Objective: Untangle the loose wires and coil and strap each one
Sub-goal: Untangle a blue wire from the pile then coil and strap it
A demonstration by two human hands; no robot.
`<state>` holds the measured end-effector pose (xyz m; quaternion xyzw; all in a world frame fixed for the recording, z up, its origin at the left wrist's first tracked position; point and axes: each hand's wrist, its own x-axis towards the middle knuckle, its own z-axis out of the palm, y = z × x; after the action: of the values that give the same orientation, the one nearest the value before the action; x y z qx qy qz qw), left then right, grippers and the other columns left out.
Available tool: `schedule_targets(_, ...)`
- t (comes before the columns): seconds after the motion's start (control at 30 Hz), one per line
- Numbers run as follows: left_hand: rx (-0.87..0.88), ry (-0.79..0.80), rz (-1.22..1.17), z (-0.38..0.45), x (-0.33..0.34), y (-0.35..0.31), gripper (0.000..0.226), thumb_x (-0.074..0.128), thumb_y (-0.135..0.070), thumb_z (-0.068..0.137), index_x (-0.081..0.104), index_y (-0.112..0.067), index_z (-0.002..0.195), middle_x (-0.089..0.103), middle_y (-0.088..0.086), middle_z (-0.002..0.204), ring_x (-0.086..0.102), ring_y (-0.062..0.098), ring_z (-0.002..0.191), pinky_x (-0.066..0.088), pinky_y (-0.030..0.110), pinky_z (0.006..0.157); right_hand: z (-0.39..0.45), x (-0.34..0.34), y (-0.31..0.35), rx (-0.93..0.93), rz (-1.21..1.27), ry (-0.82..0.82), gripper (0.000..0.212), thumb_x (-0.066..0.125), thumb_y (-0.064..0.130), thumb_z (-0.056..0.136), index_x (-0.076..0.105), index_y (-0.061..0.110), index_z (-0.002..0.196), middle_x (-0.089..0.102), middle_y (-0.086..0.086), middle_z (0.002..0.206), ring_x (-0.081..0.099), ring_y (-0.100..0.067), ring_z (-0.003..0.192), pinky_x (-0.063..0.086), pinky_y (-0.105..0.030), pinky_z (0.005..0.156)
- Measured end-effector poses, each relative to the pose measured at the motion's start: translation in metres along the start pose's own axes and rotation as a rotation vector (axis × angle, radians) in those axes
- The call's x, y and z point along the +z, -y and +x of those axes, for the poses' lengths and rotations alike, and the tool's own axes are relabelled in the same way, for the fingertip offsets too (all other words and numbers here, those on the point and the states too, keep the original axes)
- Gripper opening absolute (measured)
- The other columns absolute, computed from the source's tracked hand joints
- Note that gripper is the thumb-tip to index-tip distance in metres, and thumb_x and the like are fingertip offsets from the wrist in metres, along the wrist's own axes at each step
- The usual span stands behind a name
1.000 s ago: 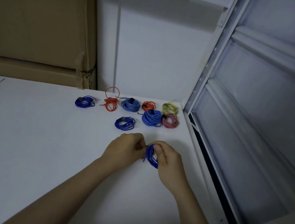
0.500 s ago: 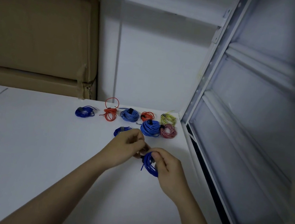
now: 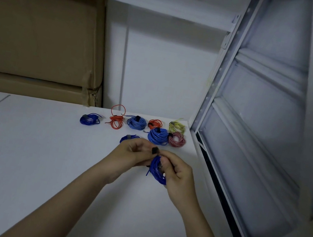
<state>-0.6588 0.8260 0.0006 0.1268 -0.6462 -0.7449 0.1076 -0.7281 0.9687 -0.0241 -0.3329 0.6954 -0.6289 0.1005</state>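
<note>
Our right hand (image 3: 178, 172) curls round a dark blue wire coil (image 3: 157, 170), thumb pressed on its loops, holding it just above the table (image 3: 20, 157). Our left hand (image 3: 131, 153) pinches a black strap (image 3: 154, 150) at the coil's top edge, fingertips nearly meeting the right thumb.

Just beyond the left hand lies another blue coil (image 3: 127, 137), half hidden behind the knuckles. Farther off sit strapped coils in a loose row: dark blue (image 3: 89, 120), orange with a raised loop (image 3: 116, 121), light blue (image 3: 136, 123), a small orange one (image 3: 155, 124), yellow (image 3: 176, 127), then a larger blue coil (image 3: 157, 136) touching a pink one (image 3: 177, 139).

The table is white; cardboard boxes (image 3: 38, 36) stand behind it to the left, a white metal frame (image 3: 252, 134) to the right of our hands. How far the strap wraps round the coil, we cannot tell.
</note>
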Motion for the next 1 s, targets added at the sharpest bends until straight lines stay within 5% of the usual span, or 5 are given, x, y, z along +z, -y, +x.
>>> schedule_targets(0.2, 0.008, 0.056, 0.099, -0.004, 0.000, -0.008, 0.023, 0.068, -0.002, 0.084, 0.068, -0.015, 0.103, 0.073, 0.001, 0.099, 0.069, 0.011, 0.092, 0.054, 0.018, 0.075, 0.003, 0.001, -0.001, 0.061, 0.101, -0.082, 0.019, 0.050, 0.005, 0.096, 0.053, 0.024, 0.096, 0.071, -0.004, 0.087, 0.069, -0.015, 0.080, 0.050, -0.025, 0.065)
schedule_targets(0.5, 0.034, -0.095, 0.153, 0.004, 0.015, -0.007, 0.023, 0.069, 0.002, 0.082, 0.071, -0.018, 0.092, 0.070, 0.005, 0.102, 0.069, 0.010, 0.082, 0.055, 0.023, 0.075, 0.012, 0.001, -0.002, 0.050, 0.086, -0.117, 0.018, 0.051, 0.016, 0.097, 0.053, 0.024, 0.081, 0.063, -0.005, 0.072, 0.057, -0.015, 0.063, 0.042, -0.025, 0.053)
schedule_targets(0.6, 0.084, -0.101, 0.158, 0.007, 0.014, -0.006, 0.023, 0.067, 0.004, 0.082, 0.072, -0.017, 0.087, 0.071, 0.003, 0.092, 0.069, 0.011, 0.078, 0.056, 0.023, 0.071, 0.014, -0.002, -0.001, 0.057, 0.070, -0.021, 0.018, 0.047, 0.016, 0.100, 0.053, 0.028, 0.087, 0.062, -0.006, 0.080, 0.057, -0.016, 0.066, 0.041, -0.023, 0.042)
schedule_targets(0.8, 0.134, -0.117, 0.163, 0.015, 0.007, -0.004, 0.025, 0.060, 0.014, 0.082, 0.071, -0.008, 0.086, 0.073, 0.003, 0.085, 0.069, 0.009, 0.077, 0.053, 0.017, 0.068, 0.019, -0.008, -0.001, 0.111, 0.099, 0.140, 0.030, 0.040, 0.001, 0.098, 0.049, 0.029, 0.105, 0.064, 0.007, 0.093, 0.061, -0.005, 0.073, 0.054, -0.027, 0.056)
schedule_targets(1.0, 0.155, -0.076, 0.173, 0.018, 0.004, -0.009, 0.024, 0.061, 0.013, 0.083, 0.071, -0.007, 0.088, 0.074, -0.004, 0.080, 0.069, 0.005, 0.076, 0.051, 0.014, 0.066, 0.024, -0.008, 0.001, 0.099, 0.046, 0.143, 0.037, 0.049, -0.003, 0.092, 0.048, 0.032, 0.105, 0.063, -0.002, 0.109, 0.066, -0.020, 0.077, 0.052, -0.027, 0.055)
